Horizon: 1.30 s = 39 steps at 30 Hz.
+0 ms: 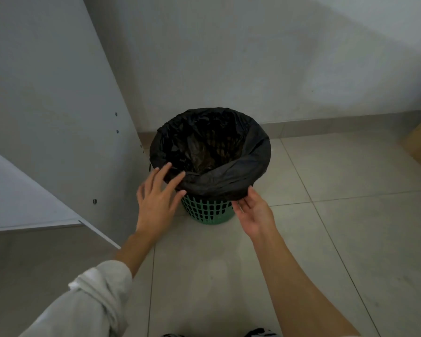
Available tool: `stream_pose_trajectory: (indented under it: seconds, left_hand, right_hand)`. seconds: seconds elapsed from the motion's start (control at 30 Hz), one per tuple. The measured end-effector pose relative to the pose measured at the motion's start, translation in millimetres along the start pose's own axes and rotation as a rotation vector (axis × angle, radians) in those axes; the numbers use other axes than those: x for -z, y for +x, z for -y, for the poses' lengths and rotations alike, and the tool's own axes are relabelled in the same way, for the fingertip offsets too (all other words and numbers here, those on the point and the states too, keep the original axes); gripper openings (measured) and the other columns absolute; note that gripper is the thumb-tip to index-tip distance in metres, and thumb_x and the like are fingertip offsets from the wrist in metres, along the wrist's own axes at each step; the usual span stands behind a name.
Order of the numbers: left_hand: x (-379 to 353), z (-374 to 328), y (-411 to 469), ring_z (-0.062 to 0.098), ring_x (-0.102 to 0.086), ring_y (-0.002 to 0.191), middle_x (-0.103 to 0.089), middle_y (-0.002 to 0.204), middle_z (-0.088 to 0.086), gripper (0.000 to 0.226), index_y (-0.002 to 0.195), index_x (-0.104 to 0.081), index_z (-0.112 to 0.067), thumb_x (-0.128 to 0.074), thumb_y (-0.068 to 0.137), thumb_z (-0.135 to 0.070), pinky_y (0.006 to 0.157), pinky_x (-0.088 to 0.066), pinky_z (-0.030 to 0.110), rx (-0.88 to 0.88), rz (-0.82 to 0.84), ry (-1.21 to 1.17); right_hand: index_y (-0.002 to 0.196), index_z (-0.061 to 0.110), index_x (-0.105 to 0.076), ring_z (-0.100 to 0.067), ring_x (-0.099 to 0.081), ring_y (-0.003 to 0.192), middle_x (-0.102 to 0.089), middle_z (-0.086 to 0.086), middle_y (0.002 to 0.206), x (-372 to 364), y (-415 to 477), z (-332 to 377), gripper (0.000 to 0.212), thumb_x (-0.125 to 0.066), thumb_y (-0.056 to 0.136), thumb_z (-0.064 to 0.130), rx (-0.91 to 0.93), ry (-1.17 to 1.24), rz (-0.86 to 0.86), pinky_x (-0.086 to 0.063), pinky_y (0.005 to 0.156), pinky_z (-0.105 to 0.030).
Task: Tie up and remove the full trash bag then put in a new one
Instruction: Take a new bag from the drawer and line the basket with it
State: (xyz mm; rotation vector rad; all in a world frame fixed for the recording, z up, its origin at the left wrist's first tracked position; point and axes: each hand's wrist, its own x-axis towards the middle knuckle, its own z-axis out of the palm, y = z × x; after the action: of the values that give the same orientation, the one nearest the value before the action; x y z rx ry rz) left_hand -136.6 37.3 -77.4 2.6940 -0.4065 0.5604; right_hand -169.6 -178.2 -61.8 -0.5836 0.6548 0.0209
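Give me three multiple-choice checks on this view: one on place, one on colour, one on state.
1. Where does the basket stand?
A. On a table
B. On the tiled floor, near the wall
C. Inside a cupboard

2. What colour is the basket?
A. Red
B. White
C. Green

3. How is the black bag?
A. Open, folded over the basket's rim
B. Tied shut and lifted out
C. Lying flat on the floor

Answers:
1 B: tiles surround its base and the wall rises just behind it.
2 C: the lattice showing below the bag is green.
3 A: its mouth gapes and its hem hangs outside the rim.
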Motion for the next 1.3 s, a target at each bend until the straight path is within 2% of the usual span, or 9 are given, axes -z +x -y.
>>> stream_pose_trajectory:
  seconds: [0.1,0.23,0.37,0.53,0.77,0.9,1.07,1.17,1.3]
  left_hand:
    - [3,-31,-15,0.024,-0.026,0.137,-0.021,0.151,0.001,0.068,0.147,-0.019,-0.030,-0.052,0.090,-0.045,0.109,-0.024,0.041,0.407,-0.097,-0.510]
    - [-9,-59,-14,0.024,-0.055,0.117,-0.050,0.135,0.011,0.067,0.142,-0.021,-0.028,-0.057,0.088,-0.042,0.103,-0.042,0.043,1.133,-0.058,-1.407]
    - [-14,-65,-11,0.025,-0.060,0.108,-0.057,0.125,0.010,0.048,0.127,-0.039,-0.018,-0.062,0.088,-0.034,0.090,-0.050,0.040,1.193,0.015,-1.723]
    - [-5,-56,-7,0.018,-0.063,0.100,-0.061,0.119,0.011,0.048,0.123,-0.033,-0.030,-0.062,0.088,-0.012,0.093,-0.047,0.038,1.166,-0.070,-1.781]
    - [-11,-57,-16,0.021,-0.061,0.087,-0.061,0.097,0.009,0.024,0.089,-0.043,-0.021,-0.053,0.091,0.001,0.084,-0.051,0.036,1.102,-0.019,-1.740]
    - [-17,-67,-19,0.020,-0.060,0.090,-0.060,0.090,0.006,0.020,0.083,-0.052,-0.014,-0.053,0.089,0.006,0.081,-0.051,0.031,1.064,0.025,-1.656]
    - [-11,-71,-23,0.016,-0.061,0.094,-0.064,0.096,0.002,0.006,0.091,-0.057,-0.014,-0.060,0.087,-0.010,0.082,-0.049,0.030,1.074,0.126,-1.670]
    - [-10,-74,-21,0.014,-0.063,0.098,-0.068,0.102,0.000,0.021,0.096,-0.063,-0.016,-0.070,0.082,-0.029,0.087,-0.050,0.032,0.999,0.159,-1.416]
    - [-10,-76,-13,0.015,-0.065,0.093,-0.071,0.094,0.003,0.014,0.089,-0.068,-0.015,-0.073,0.079,-0.024,0.085,-0.052,0.028,0.884,0.098,-1.277]
  right_hand:
    - [0.134,-0.001,-0.043,-0.027,-0.055,0.111,-0.056,-0.017,0.125,1,4,-8,0.037,-0.042,0.099,0.012,-0.026,-0.029,-0.010,-0.044,0.089,-0.035]
    - [0.139,0.004,-0.037,-0.028,-0.053,0.115,-0.050,-0.017,0.134,3,4,-14,0.040,-0.038,0.101,0.017,-0.015,-0.009,0.022,-0.043,0.093,-0.040]
    - [0.109,0.013,-0.047,-0.025,-0.058,0.105,-0.055,-0.017,0.129,3,0,-24,0.014,-0.050,0.095,0.011,0.011,-0.003,0.083,-0.050,0.083,-0.042]
    - [0.080,0.015,-0.044,-0.025,-0.058,0.094,-0.059,-0.011,0.106,1,-4,-35,0.021,-0.047,0.094,-0.001,0.065,0.015,0.059,-0.051,0.081,-0.042]
    - [0.120,0.016,-0.049,-0.026,-0.059,0.099,-0.061,-0.014,0.112,-4,-8,-43,0.040,-0.049,0.089,-0.009,0.078,-0.047,0.036,-0.051,0.082,-0.039]
    - [0.119,0.014,-0.052,-0.029,-0.061,0.097,-0.063,-0.017,0.107,-3,-12,-48,0.039,-0.051,0.088,-0.010,0.135,-0.153,0.005,-0.053,0.078,-0.036]
    - [0.093,0.009,-0.063,-0.031,-0.063,0.096,-0.064,-0.020,0.098,-3,-13,-53,0.020,-0.056,0.086,-0.008,0.264,-0.398,-0.084,-0.056,0.076,-0.033]
    - [0.093,0.009,-0.065,-0.021,-0.063,0.086,-0.066,-0.013,0.090,-4,-16,-52,0.021,-0.054,0.086,-0.008,0.361,-0.522,-0.067,-0.056,0.072,-0.027]
    - [0.087,0.002,-0.059,-0.019,-0.062,0.082,-0.066,-0.012,0.085,-6,-19,-54,0.012,-0.055,0.085,-0.009,0.422,-0.573,-0.071,-0.055,0.067,-0.026]
